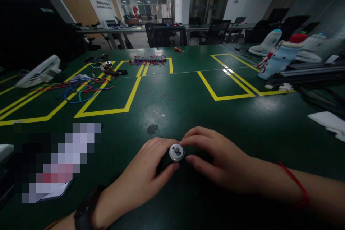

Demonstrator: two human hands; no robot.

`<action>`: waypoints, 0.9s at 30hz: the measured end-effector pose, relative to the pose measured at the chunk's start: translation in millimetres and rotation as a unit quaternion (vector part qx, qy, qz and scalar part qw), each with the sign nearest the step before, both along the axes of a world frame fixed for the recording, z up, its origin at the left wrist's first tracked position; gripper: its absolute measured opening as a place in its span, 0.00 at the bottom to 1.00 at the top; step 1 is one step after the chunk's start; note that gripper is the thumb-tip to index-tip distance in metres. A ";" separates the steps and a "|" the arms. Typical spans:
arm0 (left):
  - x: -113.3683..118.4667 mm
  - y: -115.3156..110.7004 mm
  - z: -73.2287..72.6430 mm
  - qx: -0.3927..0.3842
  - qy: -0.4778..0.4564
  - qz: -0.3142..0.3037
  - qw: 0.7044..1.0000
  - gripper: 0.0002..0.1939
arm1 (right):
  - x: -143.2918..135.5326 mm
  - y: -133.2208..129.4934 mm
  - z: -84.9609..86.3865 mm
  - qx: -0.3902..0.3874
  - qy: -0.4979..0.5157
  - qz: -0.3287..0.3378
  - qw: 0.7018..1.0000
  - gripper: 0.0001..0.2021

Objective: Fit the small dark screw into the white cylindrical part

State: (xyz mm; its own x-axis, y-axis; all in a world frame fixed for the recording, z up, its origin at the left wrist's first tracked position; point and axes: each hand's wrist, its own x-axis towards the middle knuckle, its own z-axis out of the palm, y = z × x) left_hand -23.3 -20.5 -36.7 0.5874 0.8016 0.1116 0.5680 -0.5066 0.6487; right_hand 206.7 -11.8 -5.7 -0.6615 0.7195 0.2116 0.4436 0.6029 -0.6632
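Two bare hands meet over a dark green tabletop (183, 82), close to the person's side of it. The left hand (142, 172), with a black wristband (84, 205) on its wrist, pinches a small silver metal cylinder (176, 151) between its fingers and thumb. The piece is upright, its round end facing up and showing a stubby central shaft and dark holes; I cannot tell whether its base rests on the surface.

The right hand (223, 158), a red string bracelet (295, 183) further up that arm, curves in from the other side, thumb and fingers parted. Its fingertips come right to the metal's far edge, though I can't tell if they touch, and the thumb is just beside it.

Just beyond the hands is a dark worn patch (152, 129). Off to the left lies a flat object (60, 158) blocked out by coarse squares, with loose red and blue wires (78, 88) behind it. Further back, near a dense row of red and blue wiring (149, 60), lies an orange-handled screwdriver (178, 49). A light-blue bottle with a red top (283, 59) leans at the far right.
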 end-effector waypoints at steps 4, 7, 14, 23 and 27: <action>0.1 -1.1 -0.4 0.000 0.000 -0.001 1.000 0.17 | -15.2 3.9 2.0 0.052 0.013 -0.038 0.998 0.09; 0.1 -1.9 -0.8 0.001 -0.003 0.000 1.000 0.17 | -19.6 6.9 1.3 0.053 0.047 -0.049 0.996 0.05; 0.6 0.7 0.3 -0.003 0.004 -0.003 1.000 0.18 | 9.0 9.5 -4.1 0.021 0.045 -0.081 0.995 0.04; 0.0 -0.9 -1.3 -0.012 0.005 0.003 1.000 0.19 | 31.0 1.9 -29.1 0.010 -0.078 -0.040 0.996 0.07; -0.5 -1.0 -1.3 -0.013 0.007 0.003 1.000 0.20 | 29.7 1.6 -27.7 -0.007 -0.071 -0.046 0.996 0.07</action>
State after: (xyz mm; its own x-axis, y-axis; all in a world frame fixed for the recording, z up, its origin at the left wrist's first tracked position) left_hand -23.9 -21.5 -38.0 0.5832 0.8082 0.0817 0.5808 -0.4852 0.6537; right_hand 236.4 -10.2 -33.4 -0.6154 0.7805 0.1101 0.5857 0.5462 -0.5989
